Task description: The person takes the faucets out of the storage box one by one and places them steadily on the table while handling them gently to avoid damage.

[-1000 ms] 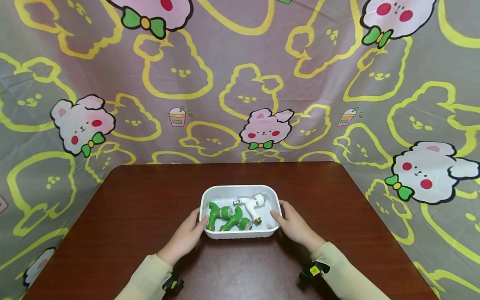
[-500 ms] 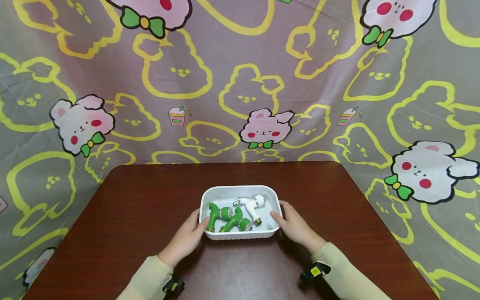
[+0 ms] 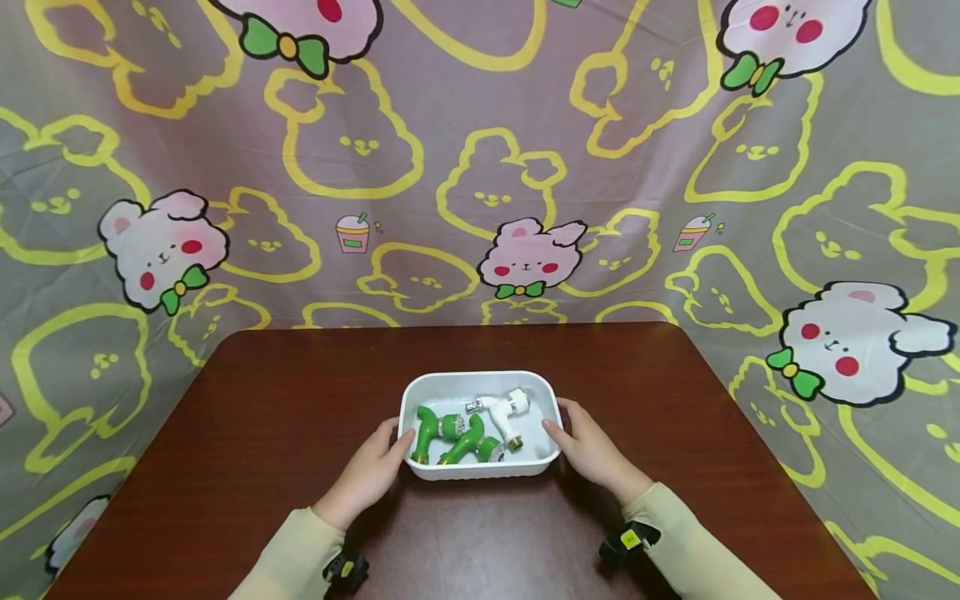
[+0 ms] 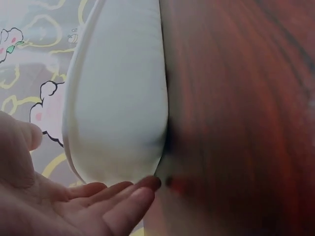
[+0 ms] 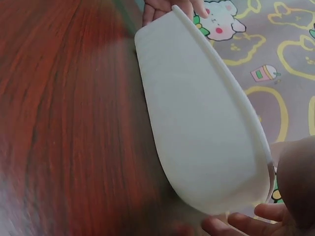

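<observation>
A white plastic tray (image 3: 480, 472) rests on the table in the head view. Inside it lie two green faucets, one at the left (image 3: 427, 435) and one nearer the middle (image 3: 467, 442), with a white faucet (image 3: 501, 413) towards the right. My left hand (image 3: 371, 468) grips the tray's left end, thumb over the rim and fingers outside. At the opposite end my right hand (image 3: 597, 451) holds it the same way. In the left wrist view, fingertips (image 4: 145, 194) reach the lower edge of the tray wall (image 4: 118, 83). The right wrist view shows the long side wall (image 5: 197, 113).
The dark red-brown wooden table (image 3: 300, 383) extends around the tray on all sides. Behind it and along both sides hangs a grey cloth (image 3: 442, 100) printed with cartoon animals. A black wrist device (image 3: 628, 542) is strapped over each sleeve.
</observation>
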A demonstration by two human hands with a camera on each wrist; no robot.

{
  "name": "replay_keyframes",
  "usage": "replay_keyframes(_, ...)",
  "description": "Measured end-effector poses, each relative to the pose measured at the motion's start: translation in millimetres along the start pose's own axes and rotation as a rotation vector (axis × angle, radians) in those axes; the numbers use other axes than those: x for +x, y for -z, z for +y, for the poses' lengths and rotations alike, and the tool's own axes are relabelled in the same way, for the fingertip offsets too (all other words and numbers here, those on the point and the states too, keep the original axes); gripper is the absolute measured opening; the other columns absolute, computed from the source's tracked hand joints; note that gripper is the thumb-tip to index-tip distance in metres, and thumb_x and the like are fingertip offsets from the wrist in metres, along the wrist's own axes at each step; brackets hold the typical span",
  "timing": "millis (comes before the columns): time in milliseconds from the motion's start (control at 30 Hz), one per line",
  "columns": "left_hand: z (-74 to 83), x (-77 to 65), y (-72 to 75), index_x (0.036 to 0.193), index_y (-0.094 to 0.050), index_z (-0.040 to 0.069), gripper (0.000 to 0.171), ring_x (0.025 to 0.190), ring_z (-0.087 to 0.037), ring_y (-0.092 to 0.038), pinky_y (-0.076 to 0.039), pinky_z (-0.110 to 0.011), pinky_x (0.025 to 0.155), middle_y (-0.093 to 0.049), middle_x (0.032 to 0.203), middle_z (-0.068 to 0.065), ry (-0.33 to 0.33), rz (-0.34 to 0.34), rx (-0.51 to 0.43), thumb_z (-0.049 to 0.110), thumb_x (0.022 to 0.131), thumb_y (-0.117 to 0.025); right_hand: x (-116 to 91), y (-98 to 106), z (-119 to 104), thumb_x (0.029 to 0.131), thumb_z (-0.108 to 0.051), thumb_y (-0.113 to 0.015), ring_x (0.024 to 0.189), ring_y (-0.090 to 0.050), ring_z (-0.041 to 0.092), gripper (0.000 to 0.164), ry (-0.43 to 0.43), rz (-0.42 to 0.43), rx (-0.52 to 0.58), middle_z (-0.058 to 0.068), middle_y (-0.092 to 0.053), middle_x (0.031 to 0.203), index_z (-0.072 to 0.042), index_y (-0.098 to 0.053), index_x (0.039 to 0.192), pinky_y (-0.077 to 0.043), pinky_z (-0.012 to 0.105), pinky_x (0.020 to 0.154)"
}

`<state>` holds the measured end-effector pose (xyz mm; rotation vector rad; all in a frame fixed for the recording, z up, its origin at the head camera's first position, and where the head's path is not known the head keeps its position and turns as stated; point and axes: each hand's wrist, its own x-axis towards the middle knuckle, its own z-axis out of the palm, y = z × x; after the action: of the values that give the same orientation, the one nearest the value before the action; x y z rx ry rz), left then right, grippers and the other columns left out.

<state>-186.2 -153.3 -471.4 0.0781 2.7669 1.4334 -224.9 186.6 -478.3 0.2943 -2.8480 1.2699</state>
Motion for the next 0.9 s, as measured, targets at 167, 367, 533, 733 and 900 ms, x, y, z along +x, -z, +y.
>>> replay_keyframes(167,4.2,4.2,5.9,0.151,-0.039,-0.010,0.060,0.135,-0.042,-0.054,-0.043,-0.057,0.112,-0.047,0.150,-0.031,0.008,0.008,0.022,0.031,0.108,-0.052,6,4,9,0.106,-0.021,-0.060,0.127,-0.058,0.040,0.052,0.021,0.044,0.008,0.028,-0.058,0.136,0.009,-0.045,0.145,-0.047,0.055,0.108)
replay_keyframes(367,7.6,8.3,10.9,0.157,-0.028,-0.008,0.077,0.149,-0.045,-0.034,-0.032,-0.059,0.120,-0.027,0.162,-0.030,-0.108,-0.004,0.103,0.035,0.103,-0.063,11,9,15,0.105,-0.017,-0.061,0.117,-0.064,0.040,0.049,0.063,0.122,0.053,0.027,-0.058,0.132,0.008,-0.046,0.144,-0.052,0.054,0.101)
replay_keyframes(533,8.4,8.9,9.2,0.158,-0.029,-0.005,0.089,0.151,-0.046,-0.032,-0.036,-0.059,0.117,-0.023,0.166,-0.028,-0.230,0.001,0.219,0.039,0.096,-0.074,13,10,16,0.103,-0.014,-0.063,0.115,-0.065,0.039,0.045,0.113,0.178,0.043,0.025,-0.058,0.130,0.005,-0.050,0.142,-0.054,0.054,0.098)
replay_keyframes(733,8.5,11.7,5.2,0.155,-0.036,-0.005,0.097,0.149,-0.044,-0.038,-0.043,-0.057,0.112,-0.032,0.164,-0.026,-0.346,0.063,0.392,0.050,0.087,-0.080,13,11,12,0.102,-0.014,-0.065,0.112,-0.064,0.035,0.043,0.165,0.208,0.008,0.020,-0.059,0.129,0.003,-0.053,0.140,-0.055,0.052,0.095)
replay_keyframes(900,7.6,14.8,4.6,0.153,-0.041,-0.003,0.100,0.144,-0.043,-0.046,-0.047,-0.055,0.109,-0.040,0.160,-0.026,-0.403,0.119,0.486,0.056,0.083,-0.081,16,10,5,0.101,-0.015,-0.067,0.114,-0.063,0.031,0.044,0.204,0.204,-0.043,0.017,-0.059,0.131,0.001,-0.054,0.140,-0.054,0.050,0.096)
